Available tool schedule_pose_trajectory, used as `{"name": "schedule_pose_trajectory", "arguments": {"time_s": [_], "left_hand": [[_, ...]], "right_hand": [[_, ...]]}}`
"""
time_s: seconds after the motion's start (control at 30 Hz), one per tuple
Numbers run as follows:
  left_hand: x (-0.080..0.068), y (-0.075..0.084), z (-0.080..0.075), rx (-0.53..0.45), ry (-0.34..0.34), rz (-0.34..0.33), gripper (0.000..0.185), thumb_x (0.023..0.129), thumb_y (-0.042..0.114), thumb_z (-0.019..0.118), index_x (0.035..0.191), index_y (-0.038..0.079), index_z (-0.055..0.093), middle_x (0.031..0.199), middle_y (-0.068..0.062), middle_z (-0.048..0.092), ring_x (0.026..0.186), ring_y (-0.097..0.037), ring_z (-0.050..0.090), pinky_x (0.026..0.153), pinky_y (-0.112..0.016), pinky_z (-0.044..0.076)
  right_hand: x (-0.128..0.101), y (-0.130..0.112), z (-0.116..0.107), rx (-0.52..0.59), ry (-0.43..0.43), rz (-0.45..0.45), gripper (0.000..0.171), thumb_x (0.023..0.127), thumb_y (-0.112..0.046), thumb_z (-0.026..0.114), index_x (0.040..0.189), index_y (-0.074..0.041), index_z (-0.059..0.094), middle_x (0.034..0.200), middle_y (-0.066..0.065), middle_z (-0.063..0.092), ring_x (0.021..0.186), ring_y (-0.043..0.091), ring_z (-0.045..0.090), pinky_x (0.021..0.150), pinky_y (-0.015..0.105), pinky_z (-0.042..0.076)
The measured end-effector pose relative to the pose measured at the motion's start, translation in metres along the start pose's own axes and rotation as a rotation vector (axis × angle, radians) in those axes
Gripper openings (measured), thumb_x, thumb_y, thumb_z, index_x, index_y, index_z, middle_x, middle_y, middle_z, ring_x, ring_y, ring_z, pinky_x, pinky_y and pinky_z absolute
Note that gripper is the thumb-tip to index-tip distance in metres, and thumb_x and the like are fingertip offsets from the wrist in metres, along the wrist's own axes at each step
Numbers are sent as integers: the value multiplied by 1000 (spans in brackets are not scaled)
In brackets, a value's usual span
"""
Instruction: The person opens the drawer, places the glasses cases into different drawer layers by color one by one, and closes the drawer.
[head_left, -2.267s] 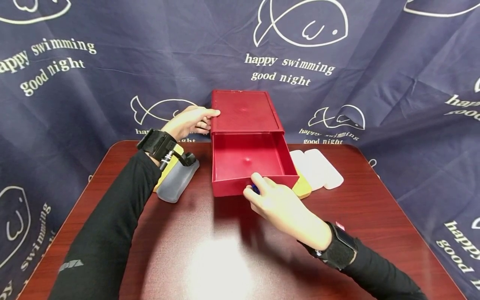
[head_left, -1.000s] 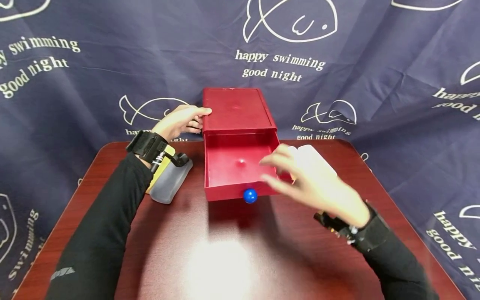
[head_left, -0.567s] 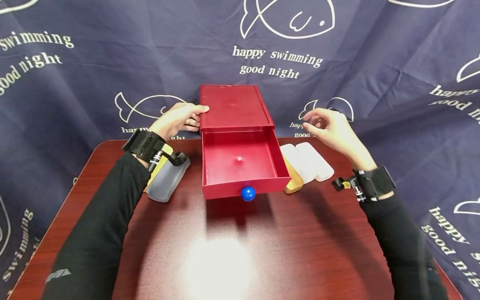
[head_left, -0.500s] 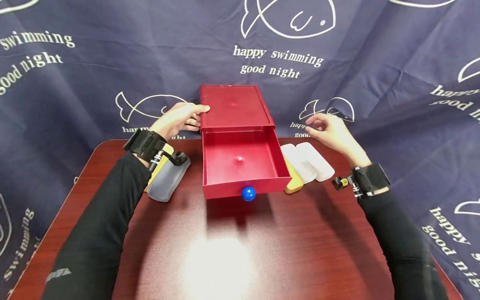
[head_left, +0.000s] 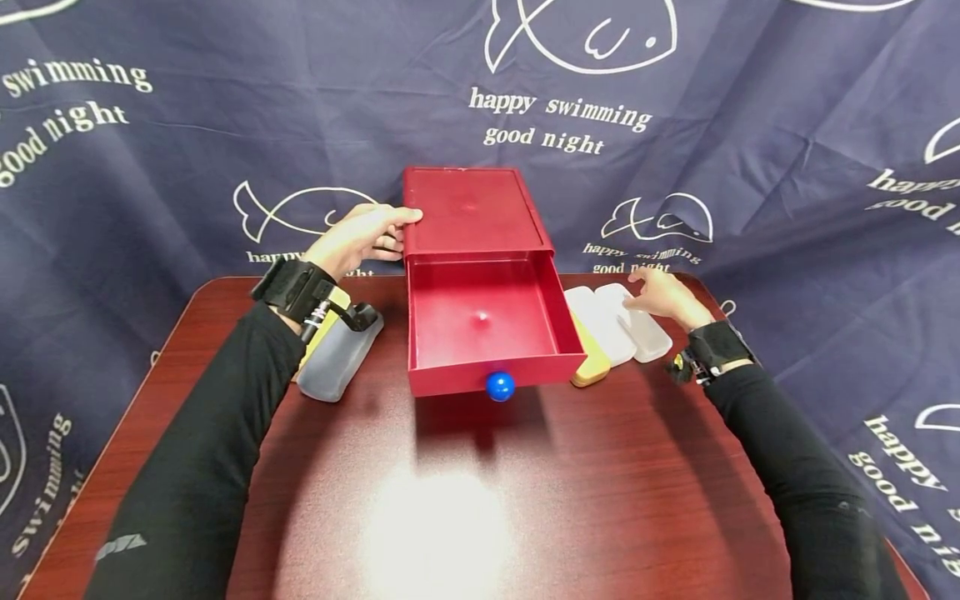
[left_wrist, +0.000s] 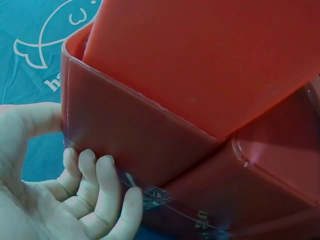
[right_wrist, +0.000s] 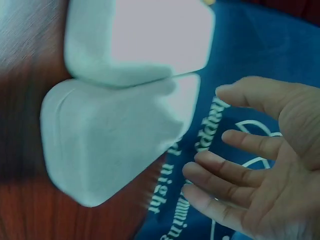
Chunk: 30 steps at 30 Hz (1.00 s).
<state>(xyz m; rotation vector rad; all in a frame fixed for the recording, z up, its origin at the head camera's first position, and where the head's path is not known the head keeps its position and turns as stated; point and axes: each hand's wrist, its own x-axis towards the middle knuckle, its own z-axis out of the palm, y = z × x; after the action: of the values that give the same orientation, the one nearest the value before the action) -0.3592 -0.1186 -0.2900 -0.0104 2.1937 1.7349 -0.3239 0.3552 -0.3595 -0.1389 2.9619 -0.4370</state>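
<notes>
A red drawer unit stands at the back of the table, its upper drawer pulled out and bare inside. A round blue knob sits on the drawer's front. My left hand holds the unit's left side, thumb on the top edge; in the left wrist view its fingers bend against the side wall. On the right, my right hand is at the far end of the outer white oblong case. The right wrist view shows that hand's fingers spread, with a gap to the case.
A second white case and a yellow case lie beside the unit's right side. On the left, a grey case and another yellow case lie under the left wrist. A blue printed curtain hangs behind the table.
My right hand let go of the blue knob, moved right and up, then came down toward the outer white case. The left hand stays on the unit, and the drawer remains out.
</notes>
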Motion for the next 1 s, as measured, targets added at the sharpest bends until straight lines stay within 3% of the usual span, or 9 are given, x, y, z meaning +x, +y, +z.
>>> {"name": "schedule_pose_trajectory", "arguments": {"time_s": [0.2,0.37,0.63,0.8,1.0], "left_hand": [[1,-1,-1,-15,-1,-3,28,94,35,66,97,10,52,71,5,59,62,-7,62,78,-25,58],[2,-1,-1,-23,2,-7,28,94,34,67,99,10,54,72,5,59,62,-8,62,79,-25,58],[3,-3,-2,-23,-6,4,28,93,35,67,103,11,56,73,6,60,63,-8,63,86,-28,58],[3,-2,-2,-9,13,-9,31,93,36,68,99,10,53,74,4,58,63,-9,62,92,-32,57],[3,-2,-2,-8,20,-11,31,93,37,68,98,10,53,75,3,57,64,-9,62,99,-35,55]], "right_hand": [[-1,8,7,-74,-137,51,76,83,-23,76,141,13,45,140,36,52,127,51,52,108,62,41],[-3,9,11,-71,-186,46,79,85,-25,75,142,17,40,141,38,49,127,51,50,111,63,38],[-4,6,14,-60,-173,48,80,84,-28,77,139,19,42,135,39,53,111,46,59,96,56,52],[0,10,16,-95,-157,51,81,82,-30,78,139,17,45,137,38,53,121,49,55,106,62,43],[2,10,15,-95,-152,46,84,79,-29,80,142,14,44,140,36,51,125,51,52,107,63,42]]}}
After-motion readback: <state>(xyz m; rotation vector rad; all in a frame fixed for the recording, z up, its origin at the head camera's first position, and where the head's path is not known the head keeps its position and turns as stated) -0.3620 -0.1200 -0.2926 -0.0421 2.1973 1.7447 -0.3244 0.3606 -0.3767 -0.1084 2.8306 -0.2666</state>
